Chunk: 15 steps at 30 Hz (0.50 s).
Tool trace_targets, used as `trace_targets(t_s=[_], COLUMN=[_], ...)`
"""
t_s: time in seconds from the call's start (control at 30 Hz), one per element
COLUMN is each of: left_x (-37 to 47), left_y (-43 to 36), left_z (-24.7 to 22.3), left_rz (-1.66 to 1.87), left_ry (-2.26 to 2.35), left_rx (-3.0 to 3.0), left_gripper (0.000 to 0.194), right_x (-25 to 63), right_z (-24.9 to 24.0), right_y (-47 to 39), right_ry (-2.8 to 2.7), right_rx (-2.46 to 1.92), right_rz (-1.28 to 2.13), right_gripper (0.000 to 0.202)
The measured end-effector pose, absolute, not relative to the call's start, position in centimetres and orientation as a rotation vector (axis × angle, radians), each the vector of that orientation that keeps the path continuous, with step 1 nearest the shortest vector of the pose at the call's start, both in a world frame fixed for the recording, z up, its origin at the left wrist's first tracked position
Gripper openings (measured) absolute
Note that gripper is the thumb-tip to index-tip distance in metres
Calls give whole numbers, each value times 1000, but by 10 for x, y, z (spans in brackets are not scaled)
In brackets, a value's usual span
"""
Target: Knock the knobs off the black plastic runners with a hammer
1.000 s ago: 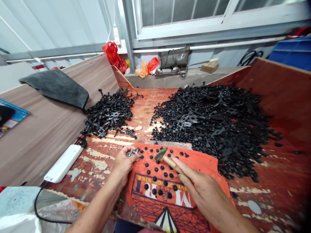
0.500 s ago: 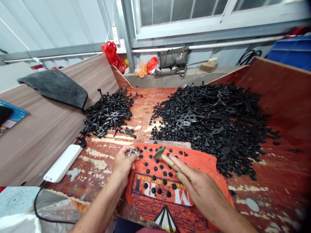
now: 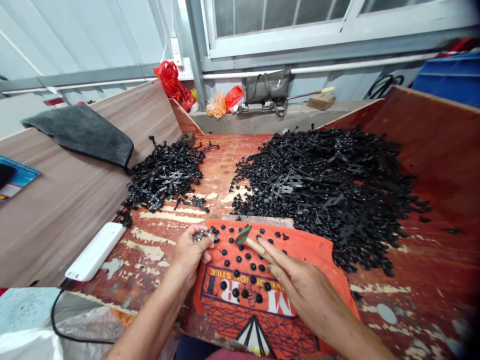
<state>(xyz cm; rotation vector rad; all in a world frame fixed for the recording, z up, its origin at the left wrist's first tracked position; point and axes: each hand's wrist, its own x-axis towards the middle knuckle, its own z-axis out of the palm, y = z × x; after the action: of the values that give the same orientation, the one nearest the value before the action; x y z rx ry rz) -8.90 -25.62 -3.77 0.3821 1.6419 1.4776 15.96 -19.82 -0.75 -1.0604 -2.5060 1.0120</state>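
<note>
My left hand (image 3: 188,257) is closed on a small dark metal linkage of crossed, riveted strips (image 3: 204,234) at the left edge of an orange printed cloth (image 3: 315,255). In my right hand (image 3: 300,282) is a small tool with a pale wooden handle (image 3: 259,249) and a flat green head, held over the cloth a short way right of the linkage. Whether the head touches anything under it I cannot tell. Several black round studs (image 3: 245,293) stand spread in loose rows on the cloth, between and below my hands.
A large heap of black parts (image 3: 330,185) covers the right of the worn red table; a smaller heap of black linkages (image 3: 168,172) lies at the left. A white power bank-like block (image 3: 95,251) with a black cable is at the left. Wooden boards (image 3: 431,150) wall the sides.
The whole view has shifted very slightly. Both hands keep the same holds, and the linkage and wooden-handled tool stay in nearly the same places over the cloth.
</note>
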Motion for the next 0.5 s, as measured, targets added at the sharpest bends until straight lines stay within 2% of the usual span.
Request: trace_targets(t_s=[0.3,0.5], left_x=[-91,-94], left_y=[-256,-257], left_z=[-39,-35], left_rz=[1464,1419], left_ry=[1674,1624], left_rx=[377,350], left_gripper=[43,39], right_x=[128,104], right_z=[1,-7], right_y=[-193,-189], right_ry=[-2610,-2749], right_rx=[-936,-1025], right_rz=[792,604], right_gripper=[54,57])
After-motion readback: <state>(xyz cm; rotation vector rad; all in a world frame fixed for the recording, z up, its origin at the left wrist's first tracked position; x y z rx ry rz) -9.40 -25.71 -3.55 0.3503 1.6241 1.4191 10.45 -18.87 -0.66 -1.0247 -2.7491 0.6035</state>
